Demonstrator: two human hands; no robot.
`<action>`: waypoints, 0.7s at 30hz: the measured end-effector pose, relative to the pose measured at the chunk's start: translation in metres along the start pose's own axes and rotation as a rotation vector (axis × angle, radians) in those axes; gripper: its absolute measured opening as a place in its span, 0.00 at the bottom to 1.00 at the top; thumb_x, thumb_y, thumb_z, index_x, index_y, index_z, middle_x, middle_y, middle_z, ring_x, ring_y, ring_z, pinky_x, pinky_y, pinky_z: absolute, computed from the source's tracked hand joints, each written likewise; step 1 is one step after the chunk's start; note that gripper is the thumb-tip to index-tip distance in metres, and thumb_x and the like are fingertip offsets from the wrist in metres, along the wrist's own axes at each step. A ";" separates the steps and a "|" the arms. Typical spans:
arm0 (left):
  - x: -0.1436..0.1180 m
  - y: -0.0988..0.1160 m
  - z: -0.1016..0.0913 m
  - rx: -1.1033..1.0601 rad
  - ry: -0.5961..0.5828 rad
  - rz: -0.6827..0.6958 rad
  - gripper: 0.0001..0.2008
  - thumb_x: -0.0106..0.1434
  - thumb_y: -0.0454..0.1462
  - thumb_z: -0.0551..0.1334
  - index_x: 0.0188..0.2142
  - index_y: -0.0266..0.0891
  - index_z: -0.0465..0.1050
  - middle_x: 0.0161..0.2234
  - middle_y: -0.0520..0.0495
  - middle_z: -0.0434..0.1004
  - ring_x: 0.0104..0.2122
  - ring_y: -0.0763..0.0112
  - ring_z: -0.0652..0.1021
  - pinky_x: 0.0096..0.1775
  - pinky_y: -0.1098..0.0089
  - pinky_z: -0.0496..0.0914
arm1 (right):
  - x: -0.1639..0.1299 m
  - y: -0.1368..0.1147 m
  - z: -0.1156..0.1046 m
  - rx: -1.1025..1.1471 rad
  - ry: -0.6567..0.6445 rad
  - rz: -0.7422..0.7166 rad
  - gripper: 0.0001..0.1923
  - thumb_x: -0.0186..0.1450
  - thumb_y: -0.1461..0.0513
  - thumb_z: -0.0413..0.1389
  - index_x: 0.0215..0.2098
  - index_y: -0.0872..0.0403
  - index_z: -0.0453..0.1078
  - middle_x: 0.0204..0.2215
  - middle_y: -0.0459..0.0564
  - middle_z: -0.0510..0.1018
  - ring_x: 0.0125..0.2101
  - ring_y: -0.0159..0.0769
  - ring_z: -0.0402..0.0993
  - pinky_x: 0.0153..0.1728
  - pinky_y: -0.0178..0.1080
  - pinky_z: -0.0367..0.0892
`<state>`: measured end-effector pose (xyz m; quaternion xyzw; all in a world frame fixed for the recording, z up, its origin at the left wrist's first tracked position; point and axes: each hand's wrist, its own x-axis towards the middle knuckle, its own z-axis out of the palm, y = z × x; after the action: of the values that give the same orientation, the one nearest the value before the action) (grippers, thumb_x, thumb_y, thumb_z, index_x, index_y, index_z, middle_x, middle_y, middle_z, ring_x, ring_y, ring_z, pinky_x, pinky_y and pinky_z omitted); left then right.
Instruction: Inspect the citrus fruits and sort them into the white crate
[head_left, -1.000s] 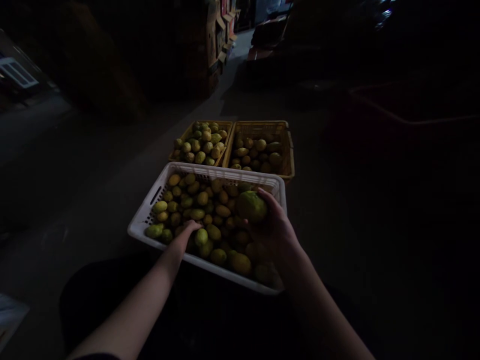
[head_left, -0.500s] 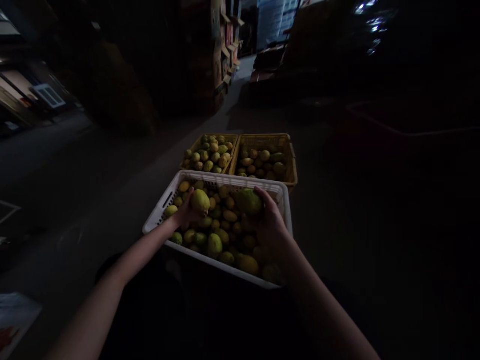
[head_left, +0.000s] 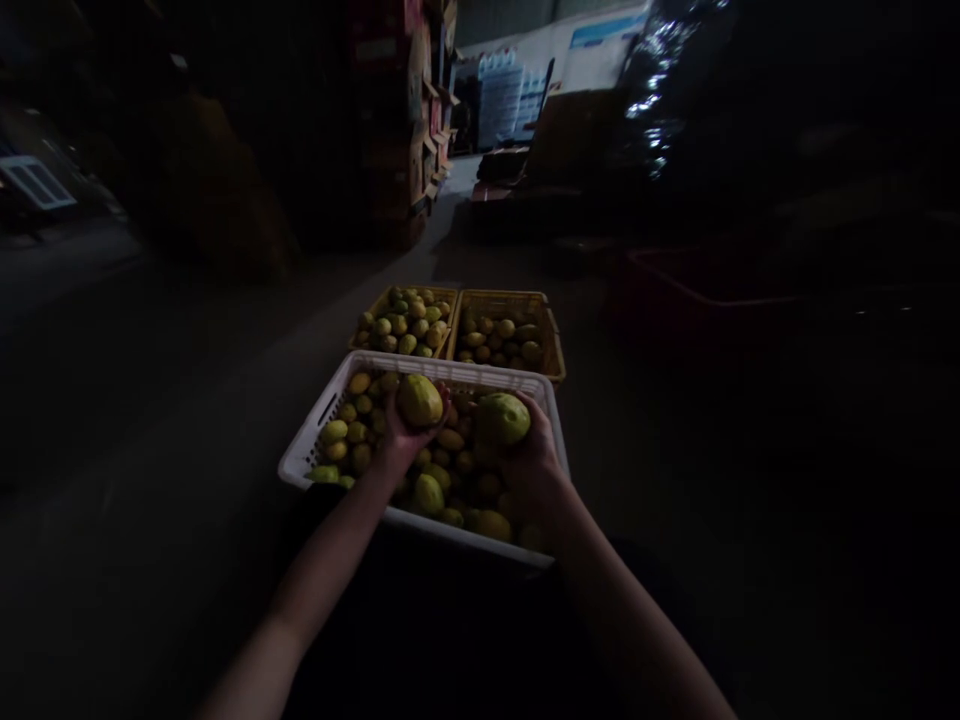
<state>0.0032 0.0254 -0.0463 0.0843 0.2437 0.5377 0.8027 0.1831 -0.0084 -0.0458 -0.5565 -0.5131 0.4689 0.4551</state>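
In the head view my left hand (head_left: 411, 428) is cupped under a yellow-green papaya (head_left: 421, 400), its fingers curling round the far side. My right hand (head_left: 538, 440) grips a greener papaya (head_left: 503, 418) from its right side. Both fruits are raised over a white plastic crate (head_left: 315, 425) with slotted walls. Inside it lie many green and yellow papayas (head_left: 429, 494) of mixed sizes. My hands and forearms hide part of this fruit, and the crate's right side is in shadow.
Behind the white crate stand two yellow crates, the left one (head_left: 453, 325) and the right one (head_left: 556, 345), both holding similar fruit. A dark red crate (head_left: 675, 290) is at the right. Stacked cardboard boxes (head_left: 420, 150) rise at the back. The surroundings are very dark.
My left hand has moved right with its papaya, closer to the right hand, and the fruit is turned. The right hand keeps its papaya. The view has swung slightly.
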 end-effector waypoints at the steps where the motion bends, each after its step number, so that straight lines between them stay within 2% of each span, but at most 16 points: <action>1: 0.003 -0.002 0.005 -0.004 -0.006 -0.016 0.18 0.67 0.47 0.53 0.47 0.39 0.72 0.39 0.43 0.80 0.41 0.63 0.81 0.38 0.67 0.78 | 0.002 -0.004 -0.001 0.004 0.011 0.031 0.29 0.63 0.47 0.48 0.57 0.51 0.64 0.48 0.56 0.79 0.48 0.50 0.77 0.38 0.46 0.76; 4: 0.007 -0.006 0.019 0.004 0.004 -0.065 0.20 0.67 0.48 0.53 0.46 0.38 0.73 0.36 0.43 0.79 0.37 0.64 0.81 0.32 0.69 0.77 | 0.002 -0.011 -0.006 -0.002 0.095 0.008 0.30 0.60 0.46 0.52 0.57 0.51 0.64 0.50 0.57 0.78 0.52 0.52 0.74 0.40 0.48 0.76; 7: 0.011 -0.011 0.026 -0.005 -0.075 -0.026 0.18 0.66 0.46 0.54 0.51 0.42 0.72 0.42 0.43 0.80 0.43 0.63 0.80 0.39 0.66 0.78 | 0.005 -0.011 -0.008 -0.023 0.133 -0.035 0.31 0.57 0.47 0.57 0.56 0.50 0.65 0.49 0.57 0.78 0.53 0.53 0.73 0.42 0.49 0.76; 10: 0.018 -0.017 0.029 -0.007 -0.138 0.097 0.19 0.65 0.45 0.54 0.53 0.47 0.71 0.48 0.46 0.79 0.51 0.62 0.77 0.49 0.61 0.75 | 0.014 -0.007 -0.004 0.010 0.135 -0.037 0.29 0.61 0.44 0.50 0.54 0.51 0.66 0.45 0.58 0.80 0.49 0.52 0.76 0.39 0.49 0.77; 13: 0.026 -0.020 0.031 -0.020 -0.127 0.164 0.20 0.65 0.44 0.53 0.53 0.45 0.73 0.49 0.46 0.79 0.53 0.63 0.76 0.52 0.60 0.73 | 0.019 -0.003 0.001 0.065 0.164 -0.082 0.31 0.63 0.42 0.44 0.55 0.51 0.63 0.48 0.58 0.78 0.50 0.50 0.76 0.42 0.49 0.76; 17: 0.030 -0.018 0.033 -0.050 -0.060 0.180 0.19 0.63 0.42 0.52 0.47 0.40 0.76 0.44 0.43 0.80 0.50 0.61 0.78 0.50 0.62 0.73 | 0.008 -0.002 0.004 0.043 0.163 -0.207 0.34 0.52 0.42 0.60 0.52 0.47 0.62 0.55 0.55 0.71 0.57 0.51 0.68 0.53 0.49 0.70; 19: 0.029 -0.016 0.032 -0.052 -0.051 0.193 0.18 0.62 0.42 0.53 0.43 0.39 0.77 0.42 0.43 0.80 0.49 0.61 0.78 0.50 0.62 0.73 | 0.002 -0.004 0.005 0.027 0.136 -0.266 0.34 0.49 0.43 0.62 0.49 0.46 0.63 0.55 0.55 0.71 0.58 0.51 0.67 0.53 0.50 0.70; 21: 0.027 -0.013 0.031 -0.042 -0.073 0.213 0.17 0.61 0.42 0.55 0.42 0.40 0.77 0.41 0.44 0.80 0.50 0.60 0.78 0.51 0.61 0.72 | 0.001 -0.007 0.008 0.023 0.129 -0.299 0.32 0.51 0.43 0.61 0.49 0.45 0.64 0.54 0.54 0.72 0.59 0.51 0.66 0.52 0.50 0.70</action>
<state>0.0366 0.0490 -0.0330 0.1124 0.1928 0.6214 0.7510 0.1746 -0.0070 -0.0400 -0.4977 -0.5546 0.3649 0.5582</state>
